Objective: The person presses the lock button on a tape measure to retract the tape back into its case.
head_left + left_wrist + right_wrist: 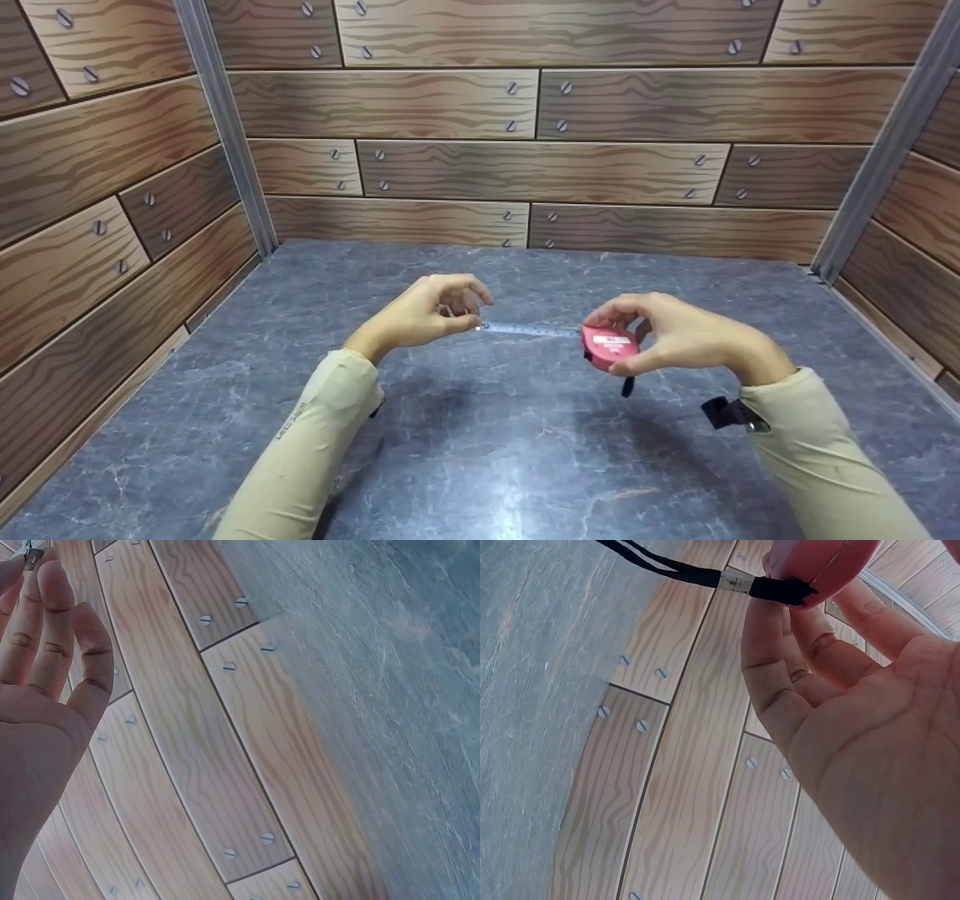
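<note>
My right hand [667,334] grips a pink tape measure [610,346] between thumb and fingers, its label facing up. A short length of white blade [532,330] runs out of the case to the left. At the blade's end, my left hand [431,311] pinches the small metal hook [31,558] with its thumb and fingertips. The blade stretches nearly level between the two hands, over the tabletop. From the case hangs a black wrist strap [705,576] with a metal clasp, seen in the right wrist view.
A grey-blue marbled tabletop [480,442] lies under both hands. Wood-patterned panels [450,105] enclose it at the back and both sides, with grey metal posts [229,127] at the rear corners. A black strap [726,412] sticks out from the right sleeve.
</note>
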